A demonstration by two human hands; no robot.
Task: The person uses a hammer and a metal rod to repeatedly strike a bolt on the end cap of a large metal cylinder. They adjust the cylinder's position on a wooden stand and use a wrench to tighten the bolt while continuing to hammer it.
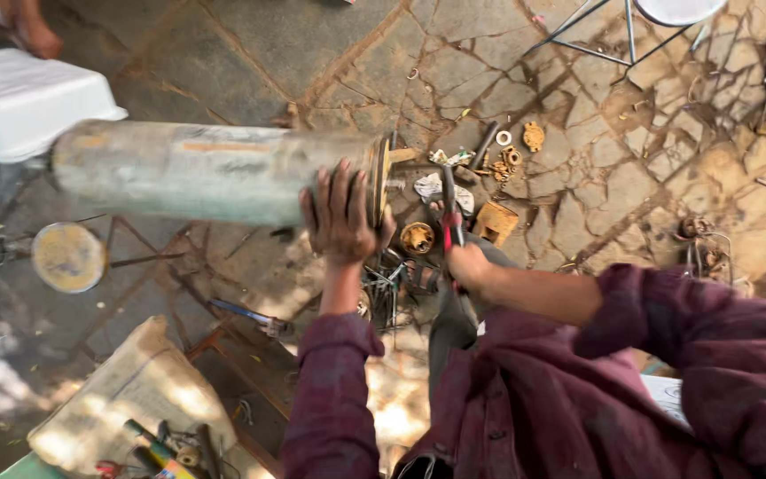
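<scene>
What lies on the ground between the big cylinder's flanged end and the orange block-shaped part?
In the head view, between the cylinder and the orange block lie a crumpled whitish rag and a round rusty cup-shaped part. The right hand holds red-handled pliers there too.

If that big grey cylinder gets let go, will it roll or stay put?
The cylinder is round and smooth-sided, so it would probably roll. It looks like bulky metal, likely heavy and stiff. Only the left hand steadies it; the right hand holds pliers.
</scene>
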